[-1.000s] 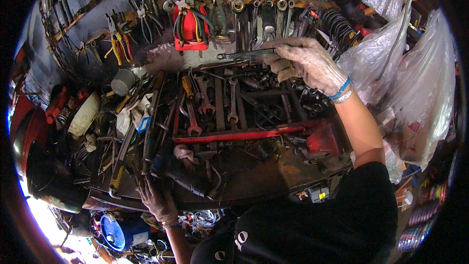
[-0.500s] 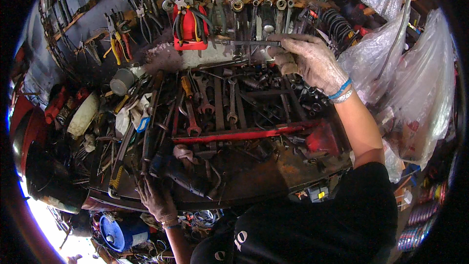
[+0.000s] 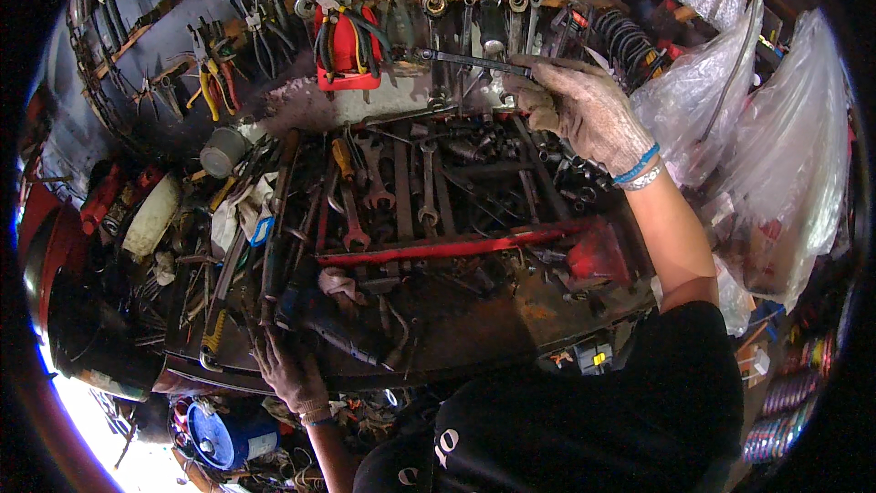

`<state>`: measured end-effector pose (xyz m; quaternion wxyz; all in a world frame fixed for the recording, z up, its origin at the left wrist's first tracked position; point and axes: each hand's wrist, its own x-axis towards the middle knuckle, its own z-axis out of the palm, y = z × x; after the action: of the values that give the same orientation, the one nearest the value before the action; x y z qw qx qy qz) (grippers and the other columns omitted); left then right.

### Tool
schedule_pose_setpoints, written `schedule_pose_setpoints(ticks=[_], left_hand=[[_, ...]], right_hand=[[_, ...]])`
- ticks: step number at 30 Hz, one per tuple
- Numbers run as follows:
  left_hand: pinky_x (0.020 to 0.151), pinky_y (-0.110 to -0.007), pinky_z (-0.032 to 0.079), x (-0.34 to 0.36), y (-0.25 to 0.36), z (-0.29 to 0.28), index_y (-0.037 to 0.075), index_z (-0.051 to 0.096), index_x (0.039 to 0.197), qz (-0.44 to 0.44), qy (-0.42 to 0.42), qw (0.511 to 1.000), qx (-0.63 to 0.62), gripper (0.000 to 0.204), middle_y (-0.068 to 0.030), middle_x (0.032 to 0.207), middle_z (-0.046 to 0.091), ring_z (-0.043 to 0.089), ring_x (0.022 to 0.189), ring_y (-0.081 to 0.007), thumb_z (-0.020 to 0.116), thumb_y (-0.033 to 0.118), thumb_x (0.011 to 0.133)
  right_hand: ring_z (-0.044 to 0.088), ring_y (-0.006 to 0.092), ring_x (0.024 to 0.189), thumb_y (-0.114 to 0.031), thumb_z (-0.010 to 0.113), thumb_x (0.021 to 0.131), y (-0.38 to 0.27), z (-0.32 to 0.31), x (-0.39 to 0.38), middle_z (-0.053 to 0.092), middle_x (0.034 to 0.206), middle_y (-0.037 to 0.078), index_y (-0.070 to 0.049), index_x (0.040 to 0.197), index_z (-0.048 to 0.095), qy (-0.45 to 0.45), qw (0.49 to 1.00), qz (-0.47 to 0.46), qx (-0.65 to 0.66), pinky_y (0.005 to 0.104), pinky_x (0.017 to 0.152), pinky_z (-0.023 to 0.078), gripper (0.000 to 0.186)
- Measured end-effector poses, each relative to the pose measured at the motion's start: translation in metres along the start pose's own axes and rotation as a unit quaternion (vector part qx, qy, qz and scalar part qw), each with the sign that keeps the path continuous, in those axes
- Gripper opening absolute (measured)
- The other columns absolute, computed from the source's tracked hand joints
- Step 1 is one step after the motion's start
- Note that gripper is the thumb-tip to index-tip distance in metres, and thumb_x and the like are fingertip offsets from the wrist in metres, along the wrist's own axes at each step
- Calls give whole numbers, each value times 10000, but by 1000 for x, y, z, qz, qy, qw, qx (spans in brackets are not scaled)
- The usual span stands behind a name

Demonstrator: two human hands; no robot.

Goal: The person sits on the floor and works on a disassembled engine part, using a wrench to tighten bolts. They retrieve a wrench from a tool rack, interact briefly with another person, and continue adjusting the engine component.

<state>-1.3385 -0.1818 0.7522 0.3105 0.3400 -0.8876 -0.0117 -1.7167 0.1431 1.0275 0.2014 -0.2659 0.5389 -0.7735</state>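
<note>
My gloved right hand (image 3: 591, 119) grips a long dark wrench (image 3: 470, 62), held level, slightly tilted, with its ring end in front of the hanging wrenches (image 3: 534, 23) on the wall rack (image 3: 570, 0). My gloved left hand (image 3: 287, 374) lies on the front edge of the dark workbench (image 3: 465, 345), fingers stretched out, holding nothing, beside a long dark tool (image 3: 342, 333) and a yellow-handled tool (image 3: 213, 336). Below the raised hand, loose spanners (image 3: 427, 201) and sockets lie in and on a red-edged metal tray (image 3: 429, 246).
Pliers hang on the wall (image 3: 212, 73) and in a red holder (image 3: 351, 78). Clutter, including a cup (image 3: 222, 153) and a white container (image 3: 153, 215), crowds the left. Plastic bags (image 3: 776, 155) hang at the right; a blue drum (image 3: 219, 434) stands under the bench.
My right hand has raised the wrench, bringing its ring end higher toward the hanging wrenches. My left hand rests as before. The view has shifted slightly.
</note>
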Motion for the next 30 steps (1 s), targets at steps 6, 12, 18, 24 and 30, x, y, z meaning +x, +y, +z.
schedule_pose_setpoints(ticks=[6, 12, 18, 24, 30], left_hand=[[1230, -525, 223, 1, -2, 2, 64, 430, 1519, -32, -25, 999, 0, 715, -201, 1514, 473, 385, 1434, -399, 579, 440, 929], [1232, -527, 217, 1, 2, -3, 60, 427, 1520, -22, -30, 999, -22, 701, -197, 1490, 500, 387, 1434, -394, 568, 431, 942], [1231, -530, 205, 8, 6, -9, 54, 409, 1531, -21, -53, 998, -20, 702, -202, 1498, 494, 374, 1446, -398, 584, 381, 935], [1204, -518, 269, 0, 5, -7, 122, 448, 1513, -57, -33, 997, -32, 723, -197, 1515, 467, 381, 1433, -387, 701, 316, 864], [1166, -476, 344, 0, 23, -29, 96, 557, 1423, -47, 27, 980, -192, 533, -190, 1383, 589, 469, 1360, -409, 627, 171, 900]], right_hand=[[743, 233, 904, -154, 576, 1026, -1, 5, -4, 718, 1134, 189, 45, 1324, 577, 4, 1000, 4, -19, 315, 692, 640, 359], [737, 205, 867, -168, 575, 1033, 3, 7, -4, 720, 1129, 184, 48, 1341, 572, 7, 999, -5, -37, 285, 668, 632, 376], [720, 167, 826, -192, 614, 1012, 7, 13, -4, 737, 1081, 142, 22, 1327, 603, 6, 996, 6, -87, 259, 629, 600, 381], [690, 105, 725, -309, 614, 1011, 17, 58, -15, 740, 979, 102, 10, 1287, 641, -89, 966, 98, -222, 233, 579, 578, 422], [698, 136, 696, -216, 576, 1006, 55, 132, -25, 734, 940, 124, 14, 1195, 676, -296, 883, 228, -284, 264, 566, 578, 314]])
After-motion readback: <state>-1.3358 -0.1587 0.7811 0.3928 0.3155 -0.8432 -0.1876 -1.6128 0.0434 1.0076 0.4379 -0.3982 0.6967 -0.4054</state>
